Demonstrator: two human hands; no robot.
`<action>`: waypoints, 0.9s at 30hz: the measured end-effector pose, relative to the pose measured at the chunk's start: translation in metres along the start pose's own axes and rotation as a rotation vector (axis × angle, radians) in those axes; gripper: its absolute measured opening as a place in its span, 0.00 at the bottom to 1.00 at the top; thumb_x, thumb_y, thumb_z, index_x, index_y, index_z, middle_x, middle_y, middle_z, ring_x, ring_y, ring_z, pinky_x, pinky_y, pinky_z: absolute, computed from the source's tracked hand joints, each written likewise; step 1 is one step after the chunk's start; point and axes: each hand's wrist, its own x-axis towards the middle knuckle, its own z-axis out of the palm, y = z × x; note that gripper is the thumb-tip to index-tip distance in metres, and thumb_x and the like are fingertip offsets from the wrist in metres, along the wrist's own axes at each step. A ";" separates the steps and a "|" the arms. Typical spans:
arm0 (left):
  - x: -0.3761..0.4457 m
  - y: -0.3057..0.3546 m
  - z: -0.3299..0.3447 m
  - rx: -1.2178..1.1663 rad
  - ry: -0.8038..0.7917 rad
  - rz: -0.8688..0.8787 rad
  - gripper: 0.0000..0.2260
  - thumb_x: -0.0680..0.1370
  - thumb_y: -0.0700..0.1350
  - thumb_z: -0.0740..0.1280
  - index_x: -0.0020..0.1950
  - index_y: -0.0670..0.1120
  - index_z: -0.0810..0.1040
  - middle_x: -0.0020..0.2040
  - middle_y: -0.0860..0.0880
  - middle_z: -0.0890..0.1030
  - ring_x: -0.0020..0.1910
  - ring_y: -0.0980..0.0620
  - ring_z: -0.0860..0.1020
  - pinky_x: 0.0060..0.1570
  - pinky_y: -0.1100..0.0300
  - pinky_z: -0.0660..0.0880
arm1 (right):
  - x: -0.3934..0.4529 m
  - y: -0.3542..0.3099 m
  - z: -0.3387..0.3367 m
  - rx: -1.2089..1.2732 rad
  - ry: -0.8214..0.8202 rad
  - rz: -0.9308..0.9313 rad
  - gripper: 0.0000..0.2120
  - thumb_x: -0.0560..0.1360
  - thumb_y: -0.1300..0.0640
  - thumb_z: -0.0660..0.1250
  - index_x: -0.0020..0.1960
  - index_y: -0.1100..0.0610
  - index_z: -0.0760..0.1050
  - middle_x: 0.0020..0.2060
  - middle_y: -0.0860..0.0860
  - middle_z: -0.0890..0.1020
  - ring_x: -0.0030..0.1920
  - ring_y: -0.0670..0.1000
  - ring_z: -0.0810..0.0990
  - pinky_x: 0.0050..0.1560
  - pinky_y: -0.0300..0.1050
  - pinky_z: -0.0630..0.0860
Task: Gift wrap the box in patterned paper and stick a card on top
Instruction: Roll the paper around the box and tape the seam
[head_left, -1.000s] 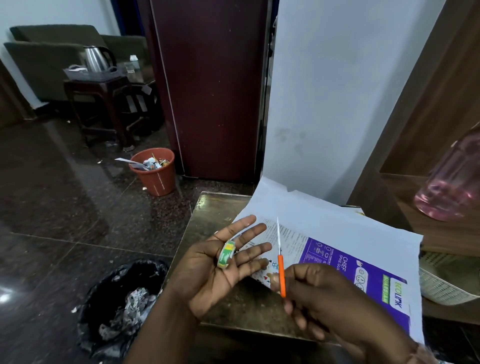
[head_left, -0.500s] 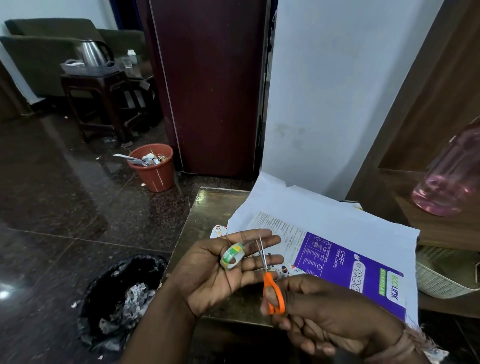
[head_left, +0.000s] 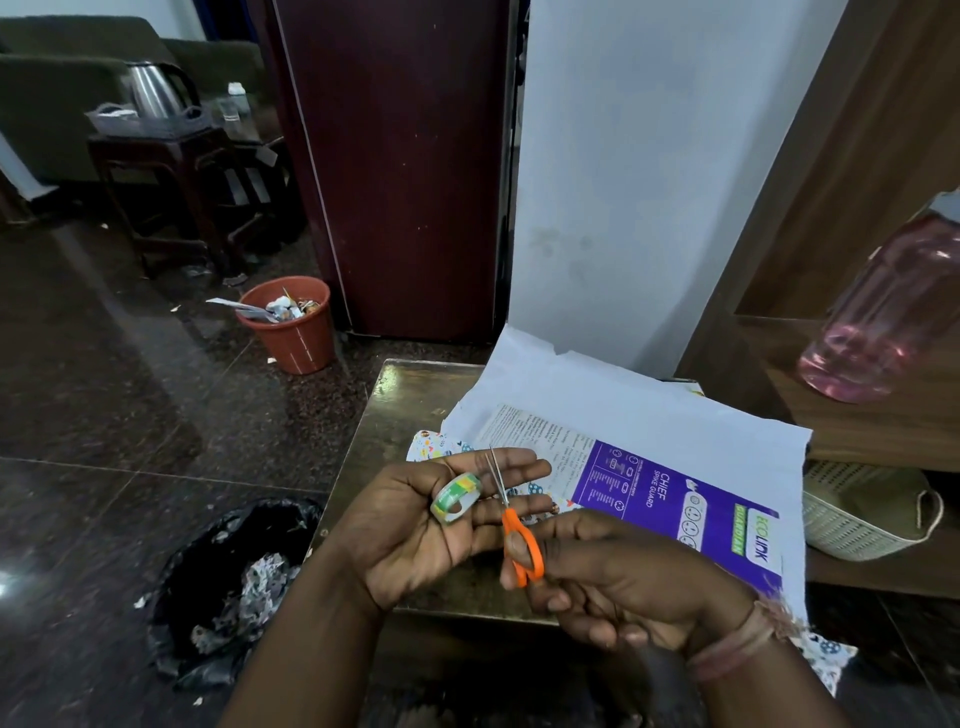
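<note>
The box (head_left: 670, 499) lies bare on white-side-up paper (head_left: 623, 410) on the surface (head_left: 395, 410), at two o'clock from the hands. Left hand (head_left: 415, 530) cradles a tape roll (head_left: 456, 499); right hand (head_left: 618, 577) grips scissors (head_left: 511, 519). Wrapping seems barely begun; no card in sight.

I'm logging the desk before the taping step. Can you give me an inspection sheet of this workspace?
Surface: small table, mostly covered by paper.
Job's things: purple box lying on the white side of the wrapping paper; tape roll; scissors.
Clutter: paper scrap beside the box.
Grippers: left hand flat, tape roll on its fingers; right hand grips the scissors.
Cables: nothing seen.
Surroundings: orange bin, black rubbish bag, white basket, pink bottle.
</note>
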 end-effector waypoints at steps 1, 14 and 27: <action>0.000 -0.001 0.000 0.002 0.000 -0.002 0.27 0.71 0.33 0.54 0.69 0.30 0.75 0.72 0.31 0.73 0.71 0.29 0.72 0.62 0.42 0.78 | 0.001 0.001 -0.001 0.011 -0.001 -0.004 0.19 0.74 0.41 0.72 0.52 0.58 0.80 0.32 0.52 0.69 0.20 0.43 0.68 0.17 0.32 0.57; -0.001 -0.001 0.001 0.001 -0.028 -0.012 0.27 0.71 0.33 0.54 0.69 0.31 0.75 0.72 0.31 0.72 0.72 0.31 0.71 0.65 0.40 0.76 | 0.004 0.005 -0.008 0.069 -0.040 -0.060 0.18 0.76 0.44 0.71 0.53 0.60 0.79 0.31 0.52 0.67 0.19 0.43 0.67 0.17 0.31 0.56; -0.013 0.016 -0.015 -0.012 0.072 0.109 0.26 0.72 0.33 0.55 0.69 0.29 0.72 0.72 0.31 0.72 0.72 0.30 0.72 0.71 0.36 0.66 | 0.006 0.007 -0.006 -0.060 -0.049 -0.041 0.09 0.79 0.52 0.70 0.52 0.58 0.79 0.32 0.53 0.71 0.22 0.45 0.72 0.17 0.35 0.62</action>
